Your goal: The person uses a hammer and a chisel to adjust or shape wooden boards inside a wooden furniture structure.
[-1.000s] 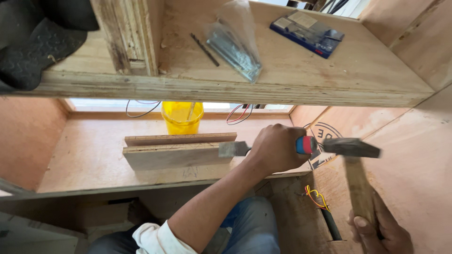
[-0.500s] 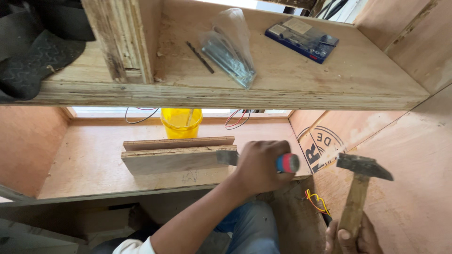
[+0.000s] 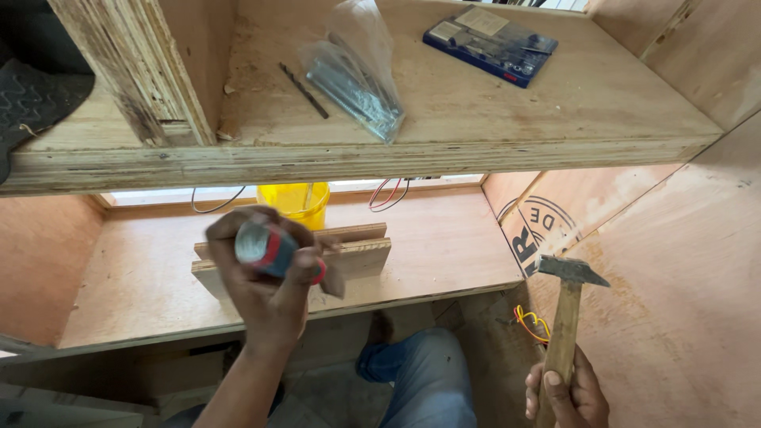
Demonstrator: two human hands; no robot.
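The left hand (image 3: 265,289) is wrapped around a chisel (image 3: 273,252) with a red and blue handle, raised just in front of two stacked plywood strips (image 3: 361,250) on the lower shelf (image 3: 444,254). The right hand (image 3: 567,392) grips a wooden-handled hammer (image 3: 567,317), near right, well apart; judging by this, no blow is being struck yet

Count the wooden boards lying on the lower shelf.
2 boards: the front board lies on the lower shelf behind the left hand; the rear board lies just behind it. More may be hidden.
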